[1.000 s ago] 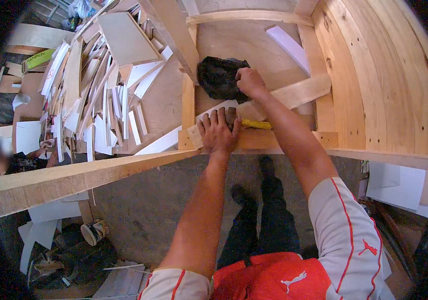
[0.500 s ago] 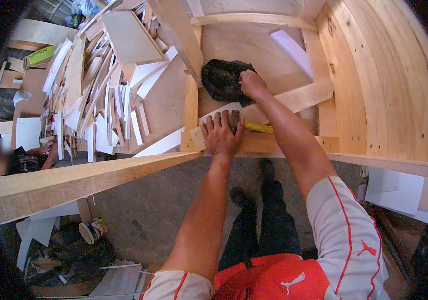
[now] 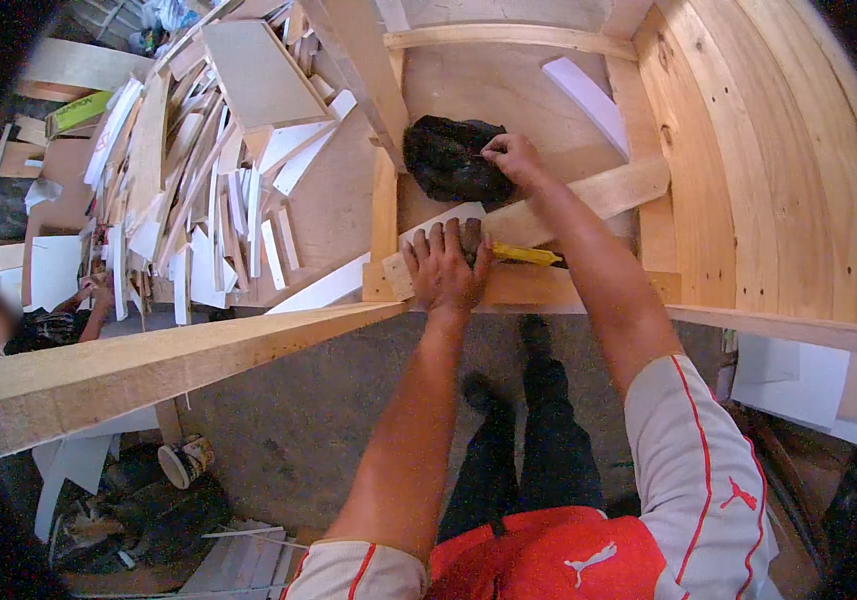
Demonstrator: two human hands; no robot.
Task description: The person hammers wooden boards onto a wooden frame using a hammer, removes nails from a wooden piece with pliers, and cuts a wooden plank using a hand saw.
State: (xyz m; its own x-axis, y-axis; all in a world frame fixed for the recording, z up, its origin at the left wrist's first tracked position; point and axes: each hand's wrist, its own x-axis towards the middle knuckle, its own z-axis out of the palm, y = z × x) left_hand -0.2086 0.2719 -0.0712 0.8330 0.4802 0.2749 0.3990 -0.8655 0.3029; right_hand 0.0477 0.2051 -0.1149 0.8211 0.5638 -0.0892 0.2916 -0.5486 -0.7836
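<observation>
My left hand lies on a slanted wooden batten, fingers curled. Between its thumb and forefinger sits the dark head of a hammer, whose yellow handle points right along the frame. My right hand is above the right edge of a black plastic bag, thumb and fingers pinched on a small thin piece that looks like a nail. The bag lies crumpled on the plywood panel inside the wooden frame; its contents are hidden.
Wooden slats rise on the right. A long beam crosses the left, and an upright post stands by the bag. A pile of wood offcuts lies upper left. Another person is at far left. A bucket sits below.
My right hand has drawn back slightly to the right from the bag, its fingertips now pinched at the edge. More of the yellow handle shows. My left hand has barely moved.
</observation>
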